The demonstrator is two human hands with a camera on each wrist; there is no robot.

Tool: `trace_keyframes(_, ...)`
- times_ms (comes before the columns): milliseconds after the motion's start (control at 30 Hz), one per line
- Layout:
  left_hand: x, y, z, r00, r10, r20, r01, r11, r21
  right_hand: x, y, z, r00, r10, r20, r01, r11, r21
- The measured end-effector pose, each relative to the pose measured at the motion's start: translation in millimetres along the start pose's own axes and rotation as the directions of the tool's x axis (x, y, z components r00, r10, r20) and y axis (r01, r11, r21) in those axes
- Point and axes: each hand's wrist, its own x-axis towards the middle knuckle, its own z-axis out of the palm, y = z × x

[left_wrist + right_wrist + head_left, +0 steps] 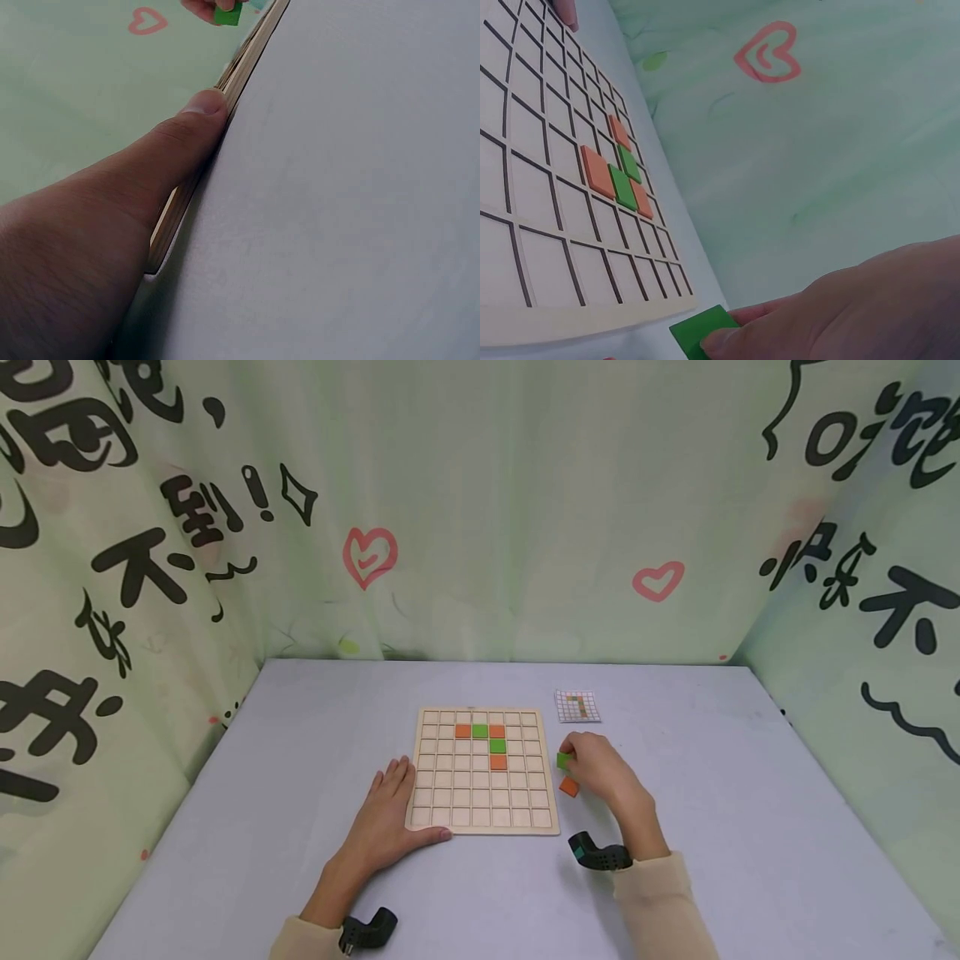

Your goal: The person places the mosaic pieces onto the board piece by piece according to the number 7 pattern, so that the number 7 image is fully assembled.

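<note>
A wooden grid board [447,781] lies flat on the table with orange and green square tiles in some of its cells, forming a bent line. My left hand [386,820] rests at the board's lower left corner, fingers straight along the left side and thumb [199,124] against the front edge. Just right of the board, my right hand [600,770] pinches a green square tile [699,328] between thumb and fingers. An orange tile [569,787] lies on the table below that hand. Most of the right fingers are hidden in the right wrist view.
A small printed pattern card [577,707] lies beyond the right hand, showing a grid with a coloured bent line. Green curtains [517,527] with writing and hearts stand behind and beside the white table [480,902]. Both wrists wear black camera mounts [600,852].
</note>
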Motion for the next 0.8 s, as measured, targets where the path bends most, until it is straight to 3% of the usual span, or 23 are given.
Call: trace_keyframes(800, 0.6, 0.2, 0.2, 1.0, -0.009, 0.003, 0.009, 1.0, 0.007, 2.2, -30.8, 28.5, 0.988, -0.137, -0.074, 0.14, 0.989, 0.038)
